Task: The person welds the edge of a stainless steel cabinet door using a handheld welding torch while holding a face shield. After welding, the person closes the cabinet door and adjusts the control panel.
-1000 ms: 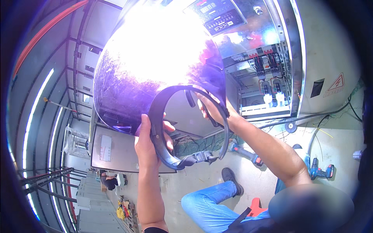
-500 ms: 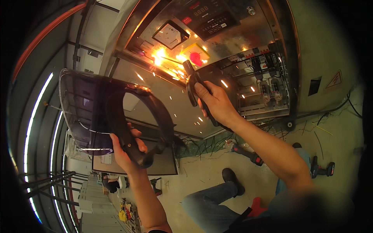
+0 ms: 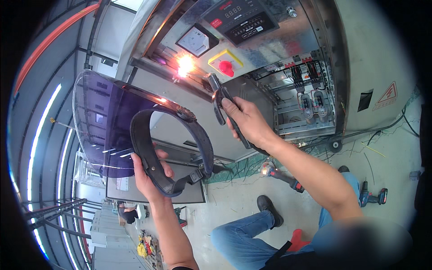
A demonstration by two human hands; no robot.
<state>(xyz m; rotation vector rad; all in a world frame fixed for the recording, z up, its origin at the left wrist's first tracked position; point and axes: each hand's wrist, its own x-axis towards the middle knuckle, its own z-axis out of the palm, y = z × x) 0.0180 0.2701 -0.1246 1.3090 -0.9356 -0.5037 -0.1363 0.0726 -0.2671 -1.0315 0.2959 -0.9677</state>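
Observation:
My right hand (image 3: 247, 119) is wrapped round a black welding electrode holder (image 3: 219, 96), whose jaws point up toward the metal cabinet (image 3: 279, 49). Just left of the jaws a bright welding glow (image 3: 184, 65) burns on the lower edge of the cabinet's panel; the glare hides the rod's tip. In my left hand (image 3: 150, 175) is a face shield with a dark purple visor (image 3: 101, 121), held by its black headband (image 3: 146, 153). It stands between me and the left part of the cabinet. Beside the glow are a red rotary switch (image 3: 226, 67) on a yellow plate and a dial meter (image 3: 197, 40).
Wired breakers and components (image 3: 310, 94) fill the cabinet's open lower bay. On the floor lie an angle grinder (image 3: 282, 176), a cordless drill (image 3: 372, 196) and another tool (image 3: 181, 216). A black cable (image 3: 369, 128) runs along the cabinet's base. Another person (image 3: 129, 211) crouches far left.
Flying sparks have died down and the glow has shrunk. The picture is brighter. The face shield has shifted slightly right, and the electrode holder's jaws have dropped a little to the left.

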